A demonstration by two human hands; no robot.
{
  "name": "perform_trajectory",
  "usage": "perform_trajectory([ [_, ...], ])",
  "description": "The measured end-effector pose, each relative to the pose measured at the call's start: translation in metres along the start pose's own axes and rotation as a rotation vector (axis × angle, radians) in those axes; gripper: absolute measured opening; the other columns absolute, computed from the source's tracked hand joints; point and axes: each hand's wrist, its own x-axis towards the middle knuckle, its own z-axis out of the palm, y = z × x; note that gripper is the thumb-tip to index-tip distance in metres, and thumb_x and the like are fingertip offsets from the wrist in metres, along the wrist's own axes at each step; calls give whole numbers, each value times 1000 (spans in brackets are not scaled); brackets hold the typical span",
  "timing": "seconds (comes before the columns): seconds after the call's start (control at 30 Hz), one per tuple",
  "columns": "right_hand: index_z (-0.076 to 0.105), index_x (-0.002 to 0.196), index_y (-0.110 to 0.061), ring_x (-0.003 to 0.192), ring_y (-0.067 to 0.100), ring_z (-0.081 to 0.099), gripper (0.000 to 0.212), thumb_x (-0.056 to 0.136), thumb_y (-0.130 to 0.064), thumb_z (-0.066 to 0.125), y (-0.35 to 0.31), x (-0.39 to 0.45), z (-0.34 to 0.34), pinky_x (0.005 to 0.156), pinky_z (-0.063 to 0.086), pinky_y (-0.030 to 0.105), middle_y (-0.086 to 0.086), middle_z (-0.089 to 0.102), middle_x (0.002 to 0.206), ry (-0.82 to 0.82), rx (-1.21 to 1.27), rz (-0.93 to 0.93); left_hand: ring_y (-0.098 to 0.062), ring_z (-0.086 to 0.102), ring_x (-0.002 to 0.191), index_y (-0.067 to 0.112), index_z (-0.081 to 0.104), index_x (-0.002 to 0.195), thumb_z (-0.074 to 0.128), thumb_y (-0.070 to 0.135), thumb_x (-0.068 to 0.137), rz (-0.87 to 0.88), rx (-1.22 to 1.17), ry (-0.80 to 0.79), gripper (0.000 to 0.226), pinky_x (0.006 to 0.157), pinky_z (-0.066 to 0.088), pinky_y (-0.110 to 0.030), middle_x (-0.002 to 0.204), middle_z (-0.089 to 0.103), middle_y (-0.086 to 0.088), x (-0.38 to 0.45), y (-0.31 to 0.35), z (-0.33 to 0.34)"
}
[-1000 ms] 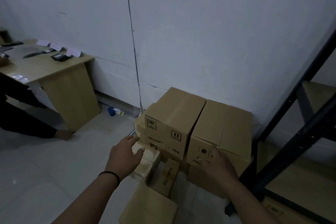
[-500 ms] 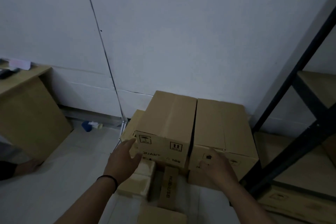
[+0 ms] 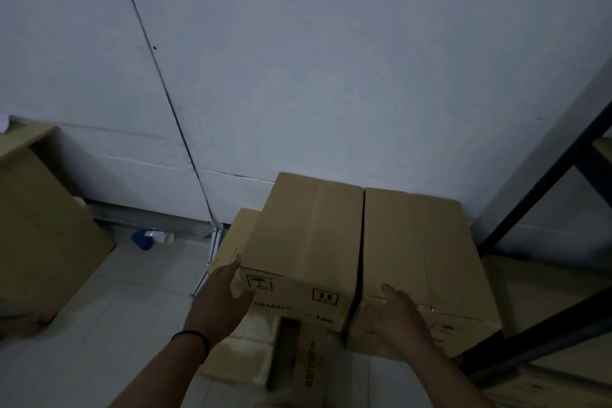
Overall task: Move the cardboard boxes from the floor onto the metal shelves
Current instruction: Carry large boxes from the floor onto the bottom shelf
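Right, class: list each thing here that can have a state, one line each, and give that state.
Left cardboard box: flaps closed, stacked on smaller boxes.
Right cardboard box: closed, flush beside the left one.
Left hand: open, fingers against the left box's corner.
Right hand: resting on the right box's front edge; grip unclear.
Metal shelves: lower shelf holds no large box.

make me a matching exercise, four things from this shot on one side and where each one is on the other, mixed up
Things:
1. left hand
2. right hand
3. blue object
4. metal shelves

Places:
A. on the floor by the wall
B. at the right edge of the view
C. on the right box
D. at the left box's near left corner

Pairs: 1-D, 2-C, 3-A, 4-B
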Motion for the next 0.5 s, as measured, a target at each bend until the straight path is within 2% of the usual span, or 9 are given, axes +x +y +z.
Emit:
perform_trajectory([
  [0.13,46,134,-10,124,27,47,49,95,-40,52,-14,32,11,98,42,31,13,45,136,13,25,62,-22,44,128,16,38,143,62,28,92,57,2,-42,58,100,36,-27,144,44,-5,48,-7,0],
  [0.2,46,136,-7,125,27,47,49,97,-36,51,-23,47,15,97,40,28,14,45,137,6,34,101,-21,42,130,14,33,146,62,30,91,58,10,-80,64,101,36,-28,147,41,-4,75,-15,0],
  [0.3,50,132,-4,108,22,53,43,97,-30,52,-40,72,30,84,41,23,14,48,132,22,97,165,-19,40,132,11,24,150,62,33,91,49,0,-158,74,103,35,-27,150,36,-5,121,-35,1],
  [0.37,51,132,-4,104,20,52,43,97,-28,53,-47,84,37,76,40,20,14,50,130,46,142,207,-19,40,131,11,23,151,62,34,91,45,-7,-198,75,103,34,-26,150,34,-6,141,-43,2],
  [0.43,57,125,-3,93,19,56,39,95,-27,55,-48,102,51,57,36,9,15,57,118,74,183,233,-20,38,134,11,21,151,61,35,91,35,-2,-261,76,106,33,-28,153,30,-6,162,-56,8],
  [0.5,64,113,-5,81,19,61,29,92,-23,57,-48,118,66,48,36,9,14,62,107,100,206,275,-21,34,137,12,20,152,60,38,91,20,10,-318,77,110,32,-31,155,27,-6,180,-70,15],
])
